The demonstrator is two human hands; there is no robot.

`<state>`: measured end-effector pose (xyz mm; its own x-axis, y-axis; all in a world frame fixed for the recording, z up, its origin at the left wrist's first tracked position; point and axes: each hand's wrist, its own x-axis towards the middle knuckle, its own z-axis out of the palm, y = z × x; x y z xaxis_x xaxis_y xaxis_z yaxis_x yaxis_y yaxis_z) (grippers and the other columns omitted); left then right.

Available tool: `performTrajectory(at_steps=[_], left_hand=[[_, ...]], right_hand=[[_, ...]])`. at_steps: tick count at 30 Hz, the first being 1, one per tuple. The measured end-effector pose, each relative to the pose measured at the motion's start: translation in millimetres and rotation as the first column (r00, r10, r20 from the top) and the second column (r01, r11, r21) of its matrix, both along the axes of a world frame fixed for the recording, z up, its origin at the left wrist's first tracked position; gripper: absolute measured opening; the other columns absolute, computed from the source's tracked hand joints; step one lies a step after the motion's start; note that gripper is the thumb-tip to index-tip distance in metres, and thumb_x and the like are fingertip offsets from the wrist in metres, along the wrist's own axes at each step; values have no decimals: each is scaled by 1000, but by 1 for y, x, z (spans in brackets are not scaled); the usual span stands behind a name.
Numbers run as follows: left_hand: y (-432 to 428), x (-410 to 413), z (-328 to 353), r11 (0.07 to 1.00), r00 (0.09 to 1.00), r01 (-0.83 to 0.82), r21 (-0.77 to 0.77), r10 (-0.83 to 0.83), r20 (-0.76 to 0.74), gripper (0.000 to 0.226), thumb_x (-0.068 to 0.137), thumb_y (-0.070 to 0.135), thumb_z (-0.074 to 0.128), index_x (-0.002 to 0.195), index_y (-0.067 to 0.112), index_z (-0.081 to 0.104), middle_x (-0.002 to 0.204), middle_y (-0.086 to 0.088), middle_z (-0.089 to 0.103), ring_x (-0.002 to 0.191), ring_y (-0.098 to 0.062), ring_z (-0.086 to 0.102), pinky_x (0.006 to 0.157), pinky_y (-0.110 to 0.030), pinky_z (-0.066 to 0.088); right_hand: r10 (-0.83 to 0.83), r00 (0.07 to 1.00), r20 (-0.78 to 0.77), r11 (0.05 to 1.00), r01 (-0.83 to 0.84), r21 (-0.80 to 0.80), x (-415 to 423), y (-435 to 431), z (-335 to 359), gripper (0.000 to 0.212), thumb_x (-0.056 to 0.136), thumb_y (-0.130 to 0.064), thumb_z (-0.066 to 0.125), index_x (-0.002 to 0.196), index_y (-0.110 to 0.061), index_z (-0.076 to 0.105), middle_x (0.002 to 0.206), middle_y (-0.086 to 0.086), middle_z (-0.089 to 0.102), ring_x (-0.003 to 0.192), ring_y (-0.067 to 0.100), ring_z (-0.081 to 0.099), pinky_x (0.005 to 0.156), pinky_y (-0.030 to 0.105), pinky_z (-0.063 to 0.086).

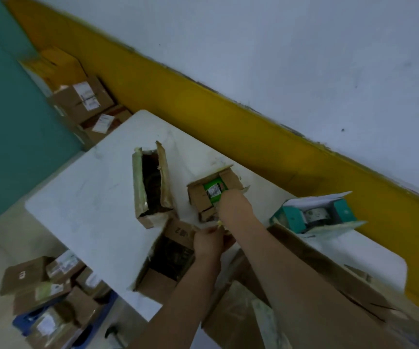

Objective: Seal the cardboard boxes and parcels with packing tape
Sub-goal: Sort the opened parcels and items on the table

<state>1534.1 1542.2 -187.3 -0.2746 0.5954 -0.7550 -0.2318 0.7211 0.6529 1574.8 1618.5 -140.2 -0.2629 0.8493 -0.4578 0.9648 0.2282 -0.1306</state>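
Head view, looking down on a white counter (85, 197) set against a wall with a yellow band (203, 104). At the counter's middle, a long cardboard box (140, 192), open, flaps standing up, dark inside. Just to its right and apart from it, a small cardboard box (198, 197), also open, with a green packet (214, 191) showing in its top.

Reaching forward with the right hand (232, 201) to the near right corner of the small cardboard box, touching it beside the green packet. Fingers hidden and blurred, so cannot tell whether clamped or loose. Holding with the left hand (209, 239), fingers curled over the upper flap of a low brown box (170, 255) at the counter's near edge, open, dark contents inside. Something pale yellow between the two hands, too blurred to name.

Farther right on the counter, a teal carton (341, 210), flaps open, a grey-white item inside. Nearer than that, along the near edge, a large cardboard box (329, 270).

On the floor at lower left, a heap of brown parcels (52, 285) with white labels. At far left, by a teal wall (9, 109), a stack of labelled boxes (82, 99).
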Motion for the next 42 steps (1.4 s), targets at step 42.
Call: performTrajectory(at_steps=[42], left_hand=[[-294,147,75,961,947,277,29,-277,165,61,96,17,65,138,17,21,91,-22,69,54,-26,68,59,-38,61]], right_hand=[[-191,532,-825,981,87,-171,219,-276,35,22,100,-35,51,96,-16,60,77,15,60,60,16,54,58,32,45]])
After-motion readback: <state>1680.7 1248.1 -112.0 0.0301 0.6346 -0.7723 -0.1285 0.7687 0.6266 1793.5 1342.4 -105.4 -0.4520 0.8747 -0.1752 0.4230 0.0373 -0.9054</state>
